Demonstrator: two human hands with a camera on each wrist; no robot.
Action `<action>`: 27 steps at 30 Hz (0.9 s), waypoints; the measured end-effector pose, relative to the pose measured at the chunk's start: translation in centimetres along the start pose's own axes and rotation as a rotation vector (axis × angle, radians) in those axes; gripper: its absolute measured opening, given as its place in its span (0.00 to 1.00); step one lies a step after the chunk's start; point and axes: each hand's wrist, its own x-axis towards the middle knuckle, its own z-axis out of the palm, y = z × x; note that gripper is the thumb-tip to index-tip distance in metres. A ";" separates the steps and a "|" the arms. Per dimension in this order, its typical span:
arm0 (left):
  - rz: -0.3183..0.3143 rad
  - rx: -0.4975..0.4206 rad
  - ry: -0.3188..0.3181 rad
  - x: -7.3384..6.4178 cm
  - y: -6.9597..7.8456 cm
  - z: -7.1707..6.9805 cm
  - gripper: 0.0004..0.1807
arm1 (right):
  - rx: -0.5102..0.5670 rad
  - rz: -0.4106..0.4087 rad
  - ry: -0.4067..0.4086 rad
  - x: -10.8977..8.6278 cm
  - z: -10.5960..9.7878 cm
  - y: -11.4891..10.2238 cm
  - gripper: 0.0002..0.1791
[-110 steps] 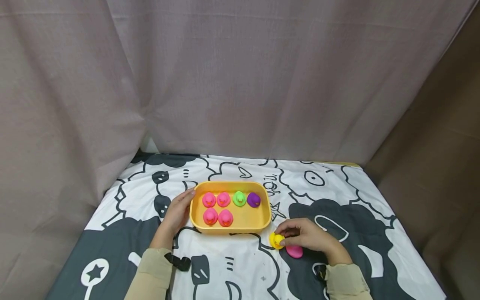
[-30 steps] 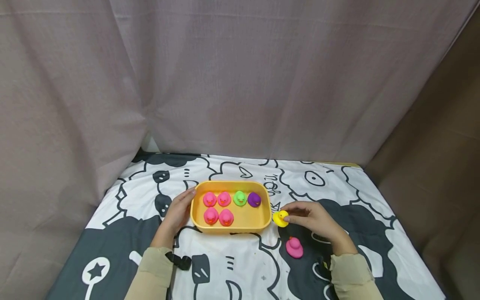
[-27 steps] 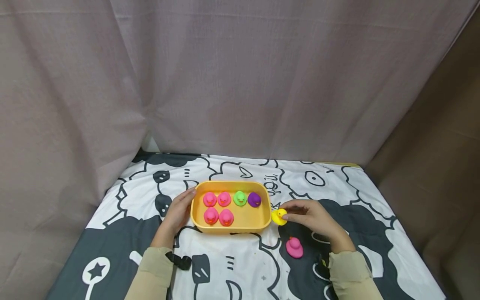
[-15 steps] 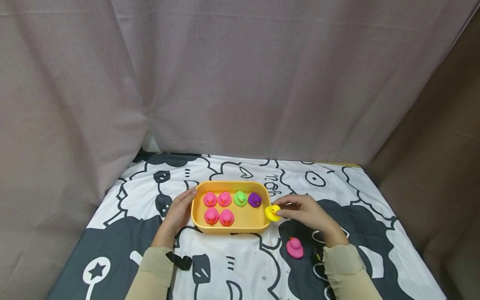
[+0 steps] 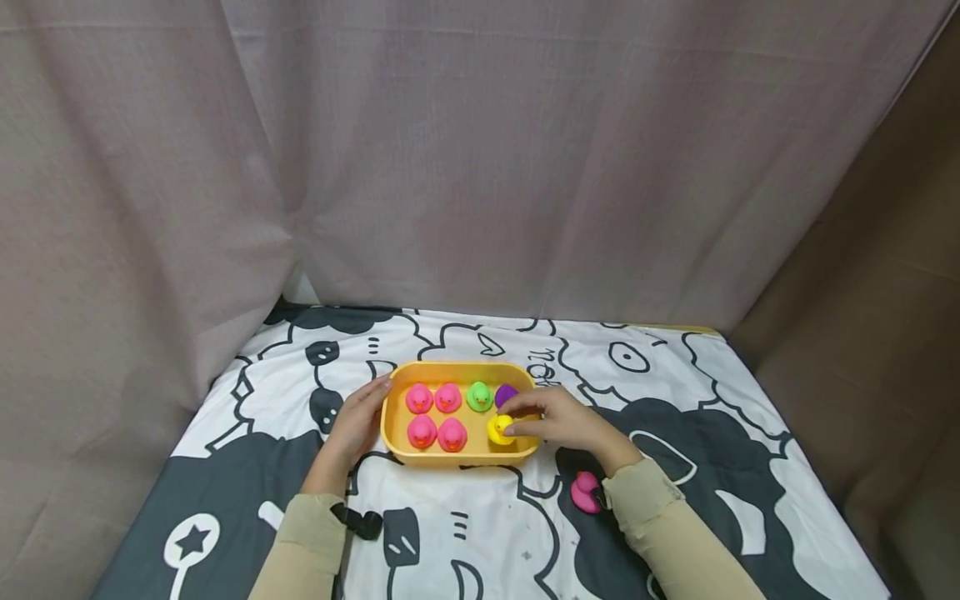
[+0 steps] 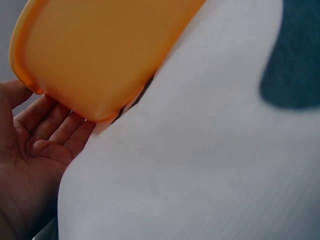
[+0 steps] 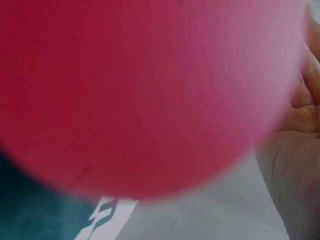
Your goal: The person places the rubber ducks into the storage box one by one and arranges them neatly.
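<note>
A yellow tray point(image 5: 480, 459) lies on the cloth with toy ducks in it. My left hand point(image 5: 361, 421) grips the tray's left end; in the left wrist view its thumb is at the rim and its fingers lie against the side below. Over the tray's right part, my right hand point(image 5: 558, 419) pinches a yellow rubber duck point(image 5: 498, 430), just in front of a purple duck point(image 5: 506, 393) that is partly covered. Outside the tray, a pink duck point(image 5: 584, 492) sits beside the right wrist. Close up, that pink duck point(image 7: 150, 100) fills most of the right wrist view.
Inside the tray are a green duck point(image 5: 479, 397) and several pink ducks point(image 5: 422, 431) at the left. A black-and-white printed cloth point(image 5: 480, 533) covers the table. Grey-brown curtains point(image 5: 480, 167) hang behind and at the sides.
The right hand has lifted the yellow duck from beside the pink duck and carried it left over the tray's rim, into its right part. The left hand has stayed on the tray.
</note>
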 end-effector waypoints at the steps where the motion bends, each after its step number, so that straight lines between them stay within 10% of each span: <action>1: -0.001 0.000 0.001 0.0 0.0 0.0 0.30 | -0.032 -0.003 -0.019 0.4 0.2 -0.1 0.16; 10: 0.006 -0.005 -0.014 0.3 0.0 0.0 0.30 | -0.247 -0.055 -0.163 2.8 2.0 -0.6 0.14; 27: 0.004 -0.013 -0.008 0.2 -0.2 -0.2 0.30 | -0.254 -0.063 -0.086 1.4 1.2 -1.2 0.17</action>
